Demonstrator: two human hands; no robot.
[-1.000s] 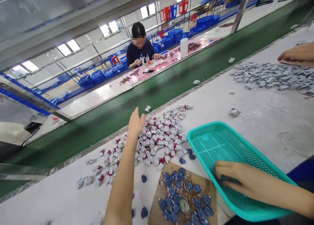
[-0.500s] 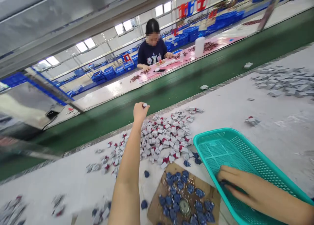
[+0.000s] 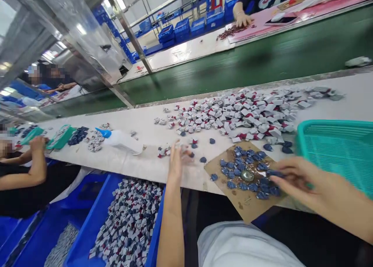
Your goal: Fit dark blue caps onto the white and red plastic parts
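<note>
Right hand (image 3: 301,181) — fingers clamped together on a blue piece (image 3: 275,173) above the cardboard sheet (image 3: 247,205); left hand (image 3: 178,162) blurred, grip can't tell — white-and-red pieces (image 3: 233,115) lie separate.

Dark blue piece (image 3: 274,173): small, lumpy, pinched at right hand (image 3: 303,181) fingertips. White-red piece (image 3: 184,148): blurred, at left hand (image 3: 176,164) fingertips, grip unclear. Loose blue pieces (image 3: 247,180): clustered just left of right hand

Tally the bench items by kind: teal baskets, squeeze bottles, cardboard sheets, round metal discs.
Teal mesh baskets: 3
White squeeze bottles: 1
Cardboard sheets: 1
Round metal discs: 1
Total: 6
</note>
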